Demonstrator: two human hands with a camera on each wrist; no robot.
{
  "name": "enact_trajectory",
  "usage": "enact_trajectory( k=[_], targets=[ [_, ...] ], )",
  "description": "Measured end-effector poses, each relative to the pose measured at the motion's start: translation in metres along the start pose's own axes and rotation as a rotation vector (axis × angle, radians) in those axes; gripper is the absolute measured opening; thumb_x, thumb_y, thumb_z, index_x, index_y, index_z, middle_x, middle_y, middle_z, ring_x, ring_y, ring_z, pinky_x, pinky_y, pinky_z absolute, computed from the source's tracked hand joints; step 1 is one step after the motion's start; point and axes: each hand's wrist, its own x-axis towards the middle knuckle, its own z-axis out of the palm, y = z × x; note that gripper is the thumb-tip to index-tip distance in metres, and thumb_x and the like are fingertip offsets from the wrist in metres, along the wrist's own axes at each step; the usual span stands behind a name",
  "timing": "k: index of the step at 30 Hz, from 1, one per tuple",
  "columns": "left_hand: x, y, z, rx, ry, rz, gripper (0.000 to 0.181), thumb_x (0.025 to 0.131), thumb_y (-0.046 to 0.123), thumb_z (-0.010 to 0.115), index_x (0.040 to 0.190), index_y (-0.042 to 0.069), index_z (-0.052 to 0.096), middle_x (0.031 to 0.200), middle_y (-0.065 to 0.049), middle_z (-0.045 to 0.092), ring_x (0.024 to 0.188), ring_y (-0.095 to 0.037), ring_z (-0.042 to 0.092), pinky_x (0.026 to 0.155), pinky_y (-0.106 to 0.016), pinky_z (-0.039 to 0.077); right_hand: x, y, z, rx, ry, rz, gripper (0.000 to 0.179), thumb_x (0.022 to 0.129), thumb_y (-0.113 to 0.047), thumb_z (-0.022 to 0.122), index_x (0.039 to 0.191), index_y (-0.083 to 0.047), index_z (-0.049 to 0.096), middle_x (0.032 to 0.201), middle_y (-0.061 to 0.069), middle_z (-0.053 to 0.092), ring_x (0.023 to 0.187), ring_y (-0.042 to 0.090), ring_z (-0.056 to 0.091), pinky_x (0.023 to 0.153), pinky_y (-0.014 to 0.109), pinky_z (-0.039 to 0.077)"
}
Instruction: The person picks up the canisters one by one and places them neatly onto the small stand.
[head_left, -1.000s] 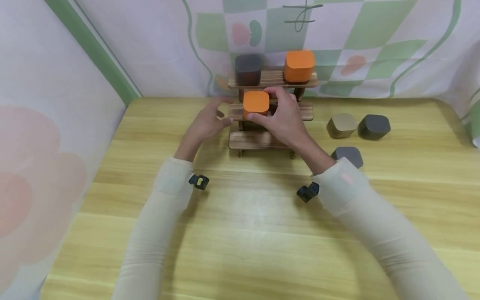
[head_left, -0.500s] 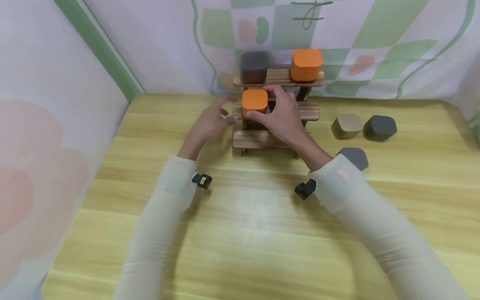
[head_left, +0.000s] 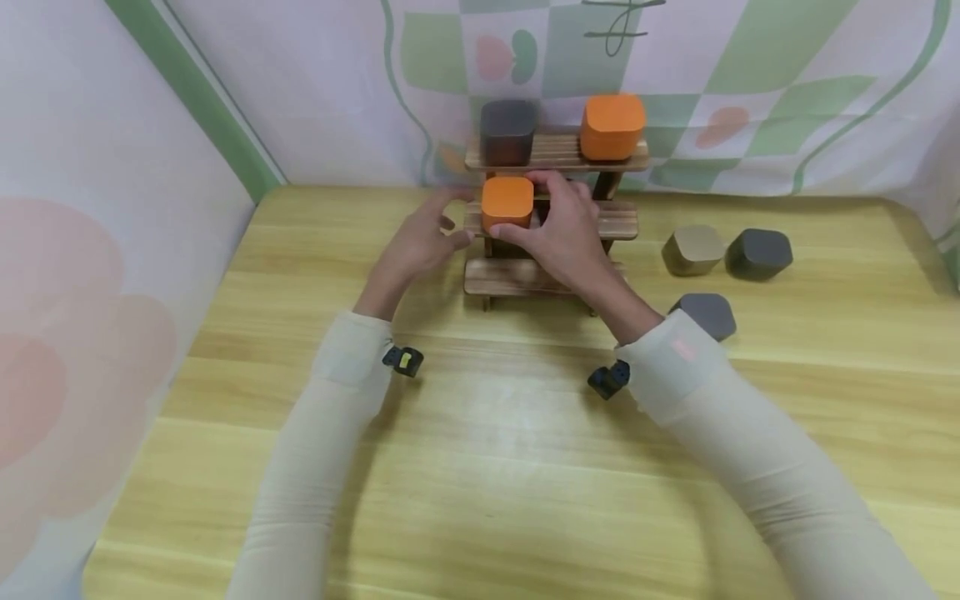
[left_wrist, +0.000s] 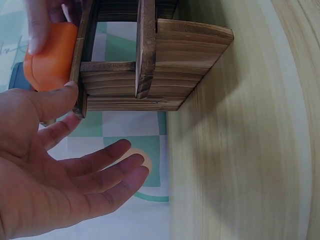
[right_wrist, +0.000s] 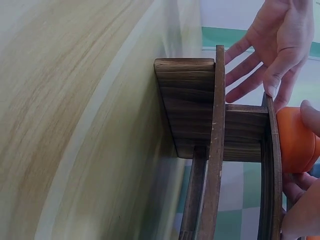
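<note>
A three-tier wooden stand (head_left: 517, 277) stands at the back of the table. On its middle tier, near the left end, sits an orange box with rounded corners (head_left: 507, 200). My right hand (head_left: 567, 227) pinches this box, thumb in front and fingers behind. At the tier's left end, my left hand (head_left: 423, 239) has thumb and index finger at the front and back edges, pinching the board. Its other fingers (left_wrist: 107, 167) stretch out free, as the left wrist view shows. Up on the top tier are a dark grey box (head_left: 508, 133) and a second orange box (head_left: 612, 127).
To the right of the stand, a tan box (head_left: 692, 250), a black box (head_left: 759, 254) and a grey box (head_left: 707, 315) lie on the wooden table (head_left: 480, 467). The grey one is partly behind my right sleeve. A patterned cloth (head_left: 780, 50) hangs behind the stand.
The orange box has slid a little left along the middle tier with my right hand. My left hand keeps its place at the tier's end. The head view has shifted slightly.
</note>
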Motion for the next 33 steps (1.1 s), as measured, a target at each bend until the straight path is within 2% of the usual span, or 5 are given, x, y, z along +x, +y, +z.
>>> enact_trajectory(
  k=[6,12,15,26,33],
  targets=[
    [-0.001,0.001,-0.002,0.018,-0.004,-0.016,0.056,0.098,0.017,0.063,0.15,0.019,0.042,0.153,-0.004,0.042,0.125,-0.032,0.05,0.092,-0.046,0.049,-0.004,0.003,-0.002,0.009,-0.002,0.016,0.08,0.082,-0.042,0.083,0.146,-0.011,0.047,0.143,0.004,0.051,0.135,0.024,0.03,0.114,0.047,0.019],
    [-0.001,0.0,-0.003,0.023,-0.005,-0.019,0.057,0.098,0.017,0.063,0.15,0.02,0.042,0.153,-0.006,0.042,0.125,-0.031,0.05,0.092,-0.046,0.05,-0.008,0.007,-0.002,0.019,0.049,-0.089,0.073,0.082,-0.032,0.085,0.14,-0.003,0.051,0.133,0.012,0.057,0.131,0.03,0.035,0.114,0.046,0.016],
    [-0.001,-0.001,-0.003,0.018,-0.011,-0.02,0.057,0.098,0.017,0.063,0.15,0.02,0.041,0.153,-0.006,0.042,0.125,-0.032,0.05,0.092,-0.047,0.05,-0.01,0.009,-0.003,0.021,0.062,-0.111,0.071,0.082,-0.031,0.085,0.139,-0.002,0.052,0.132,0.013,0.057,0.13,0.031,0.036,0.114,0.046,0.016],
    [-0.002,-0.006,-0.008,0.039,-0.013,-0.025,0.056,0.098,0.018,0.063,0.15,0.02,0.041,0.15,-0.013,0.044,0.126,-0.035,0.05,0.092,-0.05,0.05,-0.016,0.012,-0.009,0.008,0.081,-0.12,0.066,0.085,-0.026,0.082,0.139,-0.002,0.052,0.136,0.013,0.055,0.135,0.03,0.033,0.114,0.044,0.019],
    [-0.004,-0.009,-0.012,0.031,-0.019,-0.018,0.056,0.098,0.017,0.062,0.15,0.019,0.041,0.151,-0.01,0.044,0.126,-0.035,0.05,0.094,-0.051,0.048,-0.02,0.016,-0.01,-0.018,0.114,-0.145,0.066,0.086,-0.026,0.082,0.139,-0.002,0.052,0.14,0.011,0.053,0.134,0.032,0.034,0.113,0.044,0.022]
  ],
)
